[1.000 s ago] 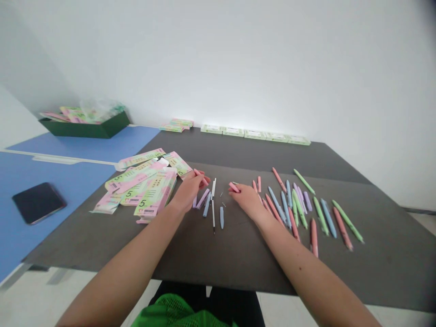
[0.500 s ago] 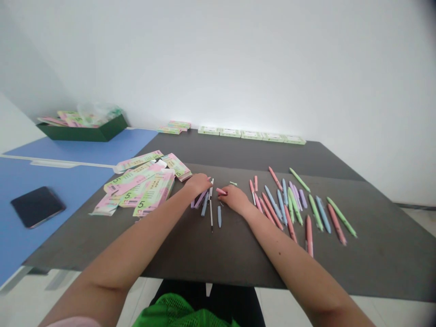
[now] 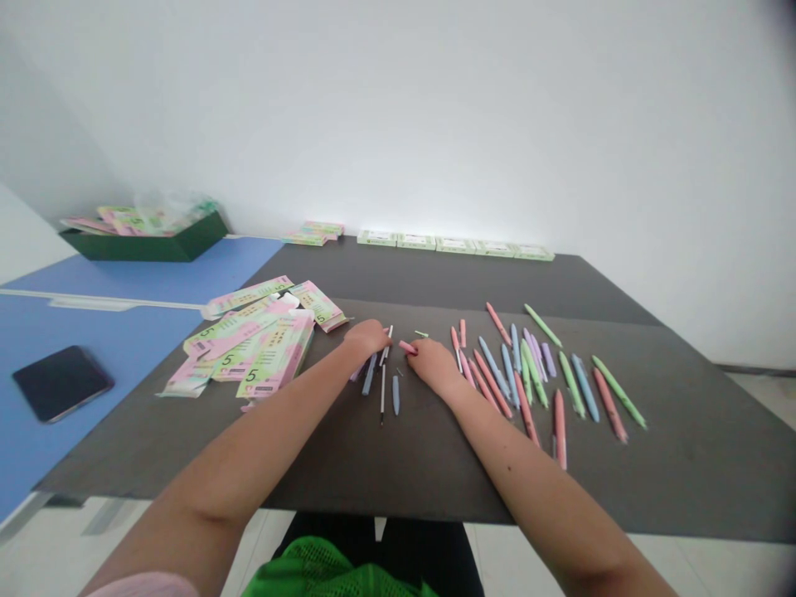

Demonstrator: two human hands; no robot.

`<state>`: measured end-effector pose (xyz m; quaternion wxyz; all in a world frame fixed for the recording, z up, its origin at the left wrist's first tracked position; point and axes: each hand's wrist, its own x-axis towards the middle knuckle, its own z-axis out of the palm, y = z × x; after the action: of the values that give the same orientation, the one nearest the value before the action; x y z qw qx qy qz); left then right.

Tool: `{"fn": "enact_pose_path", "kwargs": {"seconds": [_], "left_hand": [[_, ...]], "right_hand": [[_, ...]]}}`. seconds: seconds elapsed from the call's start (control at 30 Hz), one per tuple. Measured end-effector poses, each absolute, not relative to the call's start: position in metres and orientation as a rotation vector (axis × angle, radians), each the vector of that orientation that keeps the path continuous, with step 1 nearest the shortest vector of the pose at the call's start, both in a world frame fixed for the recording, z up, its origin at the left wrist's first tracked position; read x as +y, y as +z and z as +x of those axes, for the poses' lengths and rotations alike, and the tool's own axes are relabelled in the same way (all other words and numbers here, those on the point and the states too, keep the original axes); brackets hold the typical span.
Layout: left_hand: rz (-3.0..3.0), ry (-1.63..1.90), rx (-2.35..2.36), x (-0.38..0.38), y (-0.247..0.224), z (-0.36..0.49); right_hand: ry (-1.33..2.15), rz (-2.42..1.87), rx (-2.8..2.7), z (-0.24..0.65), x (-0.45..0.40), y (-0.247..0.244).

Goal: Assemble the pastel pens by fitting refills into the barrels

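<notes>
Head view, from the left: cartons [image 3: 269, 361] lie fanned on the worktop [image 3: 435, 473], and to their right is the left hand [image 3: 366, 336], fingers bent down close together; whether they grip anything I cannot tell, as the knuckles hide it. Just beside its fingertips, on the near side, a refill [image 3: 383, 391] runs near to far, dark tip toward the person, with a blue piece [image 3: 396, 396] almost parallel on its right. Next comes the pink piece [image 3: 407, 347], pinched in the fingertips of the right hand [image 3: 434, 365]; it lies crosswise, free end toward the left hand, a small gap between. The left hand is nearer the refill's far end. Farther right, loose pens [image 3: 496, 377] lie beyond the right wrist
</notes>
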<state>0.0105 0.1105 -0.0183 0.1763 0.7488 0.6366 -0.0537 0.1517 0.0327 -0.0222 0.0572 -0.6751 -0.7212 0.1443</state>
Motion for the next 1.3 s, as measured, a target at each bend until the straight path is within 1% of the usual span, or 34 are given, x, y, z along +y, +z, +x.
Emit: {"fn": "enact_pose_path", "kwargs": {"seconds": [0.2,0.47,0.53,0.67,0.73,0.83,0.9,1.0,1.3], "left_hand": [[2.122,0.004,1.816,0.111,-0.007,0.008],[2.040,0.504,1.831,0.076,0.031,0.001],[1.928,0.707,1.799,0.064,0.032,-0.001],[1.413,1.291,1.535,0.048,0.022,-0.007],[1.262,1.428,1.416,0.045,0.014,-0.009],[1.176,1.521,1.293,0.042,0.004,-0.009],[1.150,1.541,1.235,0.039,0.001,-0.006],[1.138,1.529,1.195,0.034,0.003,-0.002],[1.129,1.506,1.270,0.028,0.012,0.003]], "right_hand": [[0.382,-2.072,-2.141,0.148,0.030,-0.026],[0.483,-2.007,-2.007,0.149,0.028,-0.029],[0.563,-1.966,-1.951,0.152,0.030,-0.027],[0.779,-1.828,-1.843,0.162,0.027,-0.019],[0.925,-1.739,-1.753,0.166,0.019,-0.015],[1.324,-1.456,-1.362,0.167,0.006,-0.012],[1.509,-1.269,-1.107,0.165,-0.001,-0.011],[1.563,-1.184,-1.011,0.159,-0.006,-0.012],[1.555,-1.157,-0.956,0.153,-0.006,-0.016]]}}
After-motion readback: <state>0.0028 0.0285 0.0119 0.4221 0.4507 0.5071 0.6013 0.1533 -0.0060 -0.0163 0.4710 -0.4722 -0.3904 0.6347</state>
